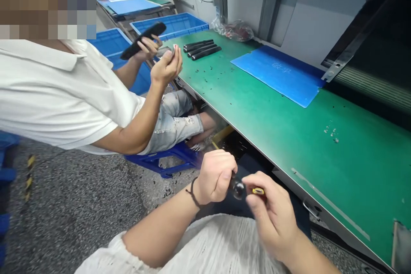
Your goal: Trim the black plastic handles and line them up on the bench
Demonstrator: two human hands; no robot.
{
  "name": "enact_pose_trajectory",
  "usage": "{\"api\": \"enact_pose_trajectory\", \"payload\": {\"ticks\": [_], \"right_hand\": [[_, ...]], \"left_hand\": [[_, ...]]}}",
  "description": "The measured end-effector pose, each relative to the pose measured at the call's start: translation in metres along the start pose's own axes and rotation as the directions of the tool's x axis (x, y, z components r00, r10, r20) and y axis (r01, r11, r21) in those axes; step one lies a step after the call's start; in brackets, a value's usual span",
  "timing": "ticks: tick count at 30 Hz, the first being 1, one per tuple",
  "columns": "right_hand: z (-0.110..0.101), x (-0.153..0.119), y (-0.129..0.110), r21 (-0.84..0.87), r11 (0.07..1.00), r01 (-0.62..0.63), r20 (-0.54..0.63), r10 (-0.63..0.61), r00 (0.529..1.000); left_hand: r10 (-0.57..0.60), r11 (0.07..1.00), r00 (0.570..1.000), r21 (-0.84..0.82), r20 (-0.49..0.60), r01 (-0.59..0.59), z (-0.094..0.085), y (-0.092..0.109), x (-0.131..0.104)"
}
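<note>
Low in front of my body, my left hand [217, 176] is closed around a black cylindrical piece [238, 190], whose round glossy end faces me. Most of that piece is hidden by my fingers. My right hand [274, 209] pinches a small tool with a yellow end [257, 191] right beside the black piece. The tool's other end is hidden, and I cannot tell whether it touches the piece. Both hands are off the green tabletop, near its front edge.
A co-worker in a white shirt [58, 94] sits at left, holding a long black piece [144, 40]. Several black rods [202, 49] and a blue sheet [279, 75] lie on the green table [244, 107], with black scraps scattered about. Blue bins [173, 23] stand behind.
</note>
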State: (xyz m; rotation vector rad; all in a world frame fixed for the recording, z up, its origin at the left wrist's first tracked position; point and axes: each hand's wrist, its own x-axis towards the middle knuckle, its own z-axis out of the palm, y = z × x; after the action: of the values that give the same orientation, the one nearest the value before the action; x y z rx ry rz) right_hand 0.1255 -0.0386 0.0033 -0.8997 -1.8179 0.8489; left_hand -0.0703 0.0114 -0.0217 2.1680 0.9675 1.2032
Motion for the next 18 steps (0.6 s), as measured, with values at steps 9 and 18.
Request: {"api": "enact_pose_trajectory", "payload": {"ticks": [9, 18], "right_hand": [[-0.025, 0.014, -0.003, -0.475, 0.862, 0.177, 0.203, -0.088, 0.975], [-0.018, 0.016, 0.002, -0.578, 0.763, 0.29, 0.182, -0.226, 0.957]], "left_hand": [[0.213, 0.976, 0.977, -0.049, 0.024, -0.212, 0.007, -0.006, 0.006], [0.148, 0.989, 0.989, -0.022, -0.025, -0.148, 0.013, -0.001, 0.003]]}}
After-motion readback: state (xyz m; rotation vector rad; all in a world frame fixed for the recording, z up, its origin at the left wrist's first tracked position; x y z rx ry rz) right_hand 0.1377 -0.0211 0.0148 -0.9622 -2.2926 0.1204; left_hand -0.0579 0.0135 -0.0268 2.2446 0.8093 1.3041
